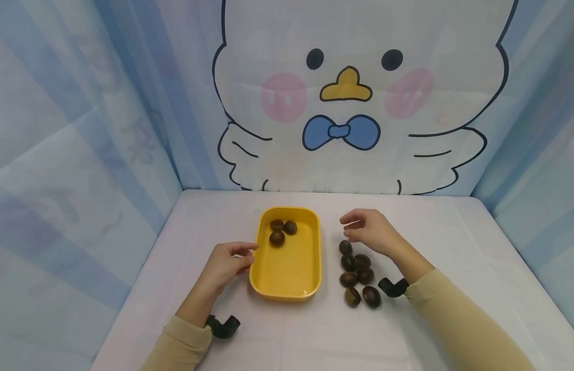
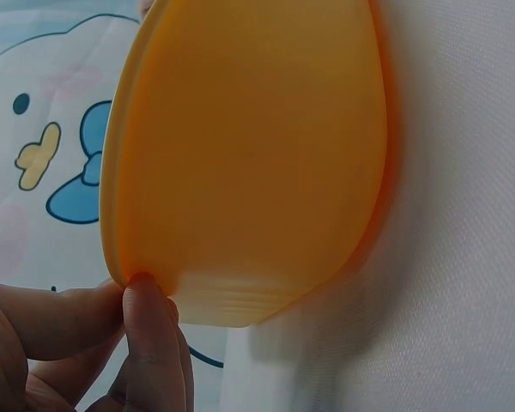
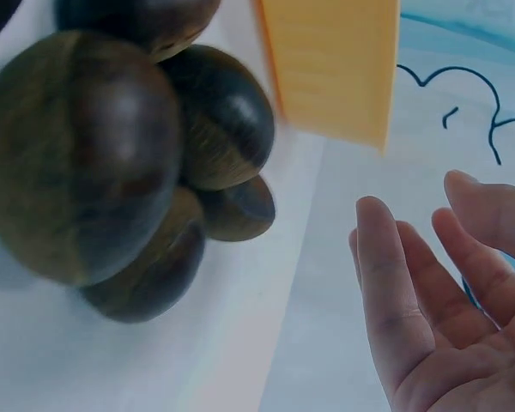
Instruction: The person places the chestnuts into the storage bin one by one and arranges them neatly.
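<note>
A yellow plastic tray lies on the white table, with three dark brown chestnuts near its far end. At the tray's left rim my left hand pinches the edge between thumb and fingers; the left wrist view shows the tray's side wall close up. Right of the tray, several more chestnuts sit in a loose cluster. My right hand hovers by the cluster's far end, over its farthest chestnut, fingers apart and holding nothing. Chestnuts fill the left of the right wrist view.
Behind the table hangs a cloth backdrop with a cartoon bird and a blue bow tie. Pale blue cloth walls stand at both sides. A black curved piece sits at each wrist, by the tan sleeves.
</note>
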Demonstrator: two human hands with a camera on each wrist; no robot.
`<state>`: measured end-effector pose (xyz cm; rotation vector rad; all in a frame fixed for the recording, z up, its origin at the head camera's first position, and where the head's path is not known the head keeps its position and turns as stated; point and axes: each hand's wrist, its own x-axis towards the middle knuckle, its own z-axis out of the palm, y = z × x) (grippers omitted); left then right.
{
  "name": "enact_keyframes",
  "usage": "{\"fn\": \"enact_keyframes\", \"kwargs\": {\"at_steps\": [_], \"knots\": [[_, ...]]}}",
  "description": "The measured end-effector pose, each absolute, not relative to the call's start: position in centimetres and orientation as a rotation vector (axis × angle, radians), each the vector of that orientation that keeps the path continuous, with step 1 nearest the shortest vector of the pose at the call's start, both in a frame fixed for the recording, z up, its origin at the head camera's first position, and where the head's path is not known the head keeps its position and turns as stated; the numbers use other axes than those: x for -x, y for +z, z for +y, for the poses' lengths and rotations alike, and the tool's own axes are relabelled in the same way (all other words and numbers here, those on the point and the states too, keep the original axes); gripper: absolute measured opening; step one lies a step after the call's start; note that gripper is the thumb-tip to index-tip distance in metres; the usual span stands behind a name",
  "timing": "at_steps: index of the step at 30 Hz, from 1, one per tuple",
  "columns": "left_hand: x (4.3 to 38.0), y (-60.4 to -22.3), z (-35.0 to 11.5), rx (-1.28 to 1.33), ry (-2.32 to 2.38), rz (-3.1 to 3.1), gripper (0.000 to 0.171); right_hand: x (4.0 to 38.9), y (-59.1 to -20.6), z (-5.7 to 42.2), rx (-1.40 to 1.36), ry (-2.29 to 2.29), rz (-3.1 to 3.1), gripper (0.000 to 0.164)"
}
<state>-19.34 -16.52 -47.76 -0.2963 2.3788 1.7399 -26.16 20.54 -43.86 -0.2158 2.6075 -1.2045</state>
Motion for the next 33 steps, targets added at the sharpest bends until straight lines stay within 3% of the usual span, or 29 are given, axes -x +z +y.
{"fn": "enact_keyframes", "kwargs": {"at_steps": [19, 33], "knots": [[19.2, -47.6, -16.4, 0.336, 1.720, 2.388, 0.031, 26.0, -46.9, 23.6, 0.307, -1.082, 2.712, 0.039], [19.3, -47.6, -16.5, 0.345, 1.737, 2.367, 0.032, 26.5, -48.8, 22.7, 0.266, -0.999, 2.710, 0.038]]}}
